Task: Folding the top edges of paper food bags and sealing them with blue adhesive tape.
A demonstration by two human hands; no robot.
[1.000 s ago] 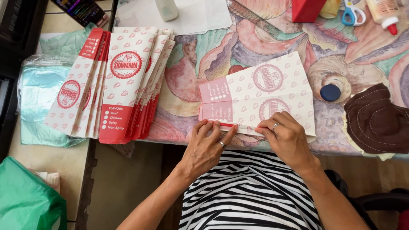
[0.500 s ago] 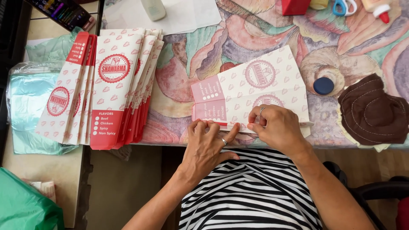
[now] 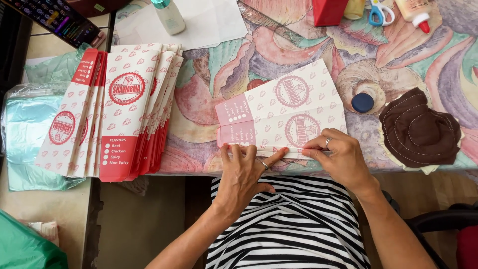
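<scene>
Pink-and-white paper sleeve [image 3: 284, 112], just one, lies flat at the near edge of the surface [image 3: 214, 84], and both hands are on its bottom fold. Left hand [image 3: 245, 167] is spread flat, fingers pressing the crease; right hand [image 3: 339, 157] is curled, fingertips pinching the same fold. One fanned stack of finished sleeves [image 3: 119, 109] sits toward the left edge; can't count them exactly. Also one blue cap [image 3: 362, 102], one brown cloth [image 3: 418, 129], one pair of scissors [image 3: 378, 11] at the far edge.

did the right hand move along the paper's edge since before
Yes: the right hand slid toward the paper sheet's left end, closer to the left hand.
</scene>
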